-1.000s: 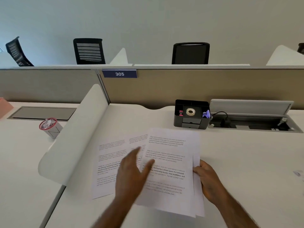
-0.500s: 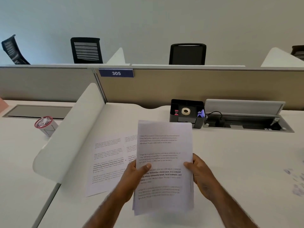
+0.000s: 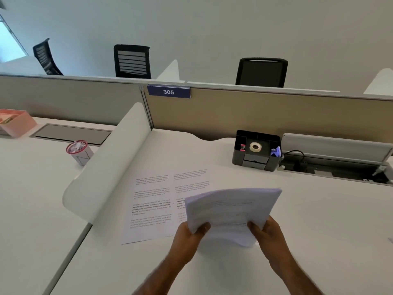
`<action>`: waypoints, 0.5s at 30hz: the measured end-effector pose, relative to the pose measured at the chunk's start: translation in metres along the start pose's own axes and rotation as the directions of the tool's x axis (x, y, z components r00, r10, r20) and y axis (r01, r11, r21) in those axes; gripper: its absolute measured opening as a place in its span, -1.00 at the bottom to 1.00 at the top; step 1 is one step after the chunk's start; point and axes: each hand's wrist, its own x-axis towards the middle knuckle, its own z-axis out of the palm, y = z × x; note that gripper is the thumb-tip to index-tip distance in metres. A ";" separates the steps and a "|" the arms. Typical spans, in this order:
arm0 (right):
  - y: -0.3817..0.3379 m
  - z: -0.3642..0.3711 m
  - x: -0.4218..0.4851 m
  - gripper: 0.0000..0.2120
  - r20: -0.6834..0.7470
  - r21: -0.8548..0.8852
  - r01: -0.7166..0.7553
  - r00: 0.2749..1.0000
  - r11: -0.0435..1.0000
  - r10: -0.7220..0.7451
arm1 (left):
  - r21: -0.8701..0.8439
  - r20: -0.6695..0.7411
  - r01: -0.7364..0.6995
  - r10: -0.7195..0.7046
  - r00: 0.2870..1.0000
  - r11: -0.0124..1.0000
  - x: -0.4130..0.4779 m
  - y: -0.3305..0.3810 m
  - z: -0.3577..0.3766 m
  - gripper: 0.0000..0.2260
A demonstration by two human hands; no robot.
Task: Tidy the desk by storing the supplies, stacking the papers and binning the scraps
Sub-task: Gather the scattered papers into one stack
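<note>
Papers [image 3: 231, 211] in left hand [image 3: 188, 238], right hand [image 3: 270, 237]

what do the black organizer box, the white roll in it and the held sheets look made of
Black rectangular desk organizer: probably moulded plastic, matte; crisp compartment walls, dull surface. Small white roll: seemingly tape, its backing unclear. White printed sheet stack: thin matte paper, bowing between the left hand and right hand.

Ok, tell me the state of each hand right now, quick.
Left hand: closed on the paper stack, gripping its left edge.
Right hand: closed on the same stack, gripping its right edge.
</note>
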 end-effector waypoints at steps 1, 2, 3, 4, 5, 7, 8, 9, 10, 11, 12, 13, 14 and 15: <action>-0.001 0.004 0.003 -0.76 -0.018 -0.006 -0.010 1.000 1.000 0.010 | 0.018 -0.004 -0.010 0.010 1.000 1.000 0.003 0.000 -0.001 -0.83; -0.005 0.008 0.007 -0.77 -0.035 -0.028 -0.022 0.999 0.999 0.021 | 0.032 0.007 -0.019 0.019 1.000 0.999 0.005 0.003 -0.004 -0.84; -0.010 0.014 0.010 -0.76 -0.036 -0.044 -0.027 0.999 0.999 0.025 | 0.030 0.017 -0.031 0.031 0.999 0.999 0.006 0.008 -0.008 -0.84; -0.014 0.022 0.014 -0.74 -0.022 -0.059 -0.023 1.000 0.998 0.022 | 0.014 0.020 -0.034 0.034 0.999 0.999 0.007 0.013 -0.015 -0.83; -0.020 0.030 0.017 -0.71 0.009 -0.058 -0.008 1.000 0.998 0.009 | -0.023 0.015 -0.027 0.028 1.000 0.999 0.009 0.017 -0.023 -0.82; -0.026 0.050 0.026 -0.69 0.084 -0.063 -0.002 0.996 0.998 0.007 | -0.101 -0.016 0.016 -0.017 1.000 0.995 0.013 0.023 -0.045 -0.81; -0.028 0.062 0.031 -0.71 0.124 -0.072 -0.013 0.992 0.997 0.022 | -0.125 -0.040 0.042 -0.047 0.998 0.991 0.015 0.023 -0.058 -0.81; -0.028 0.074 0.036 -0.75 0.171 -0.065 -0.028 0.985 0.997 0.039 | -0.144 -0.067 0.063 -0.074 0.995 0.988 0.016 0.022 -0.072 -0.82; -0.027 0.086 0.042 -0.83 0.199 -0.060 -0.060 0.978 0.996 0.070 | -0.149 -0.096 0.077 -0.092 0.991 0.986 0.017 0.019 -0.088 -0.83; -0.024 0.097 0.048 -0.89 0.205 -0.037 -0.109 0.972 0.993 0.114 | -0.151 -0.122 0.087 -0.106 0.987 0.985 0.016 0.014 -0.104 -0.83; -0.019 0.106 0.053 -0.83 0.176 -0.015 -0.164 0.971 0.986 0.164 | -0.159 -0.143 0.094 -0.118 0.983 0.983 0.015 0.009 -0.122 -0.84; -0.012 0.113 0.060 -0.75 0.097 -0.030 -0.196 0.975 0.980 0.198 | -0.182 -0.163 0.101 -0.131 0.978 0.978 0.012 0.005 -0.139 -0.84; -0.005 0.116 0.067 -0.70 -0.010 -0.163 -0.194 0.981 0.967 0.195 | -0.221 -0.178 0.105 -0.146 0.973 0.969 0.008 0.002 -0.156 -0.83; 0.004 0.117 0.073 -0.68 -0.108 -0.367 -0.183 0.982 0.912 0.154 | -0.270 -0.188 0.110 -0.164 0.968 0.957 0.003 -0.001 -0.172 -0.82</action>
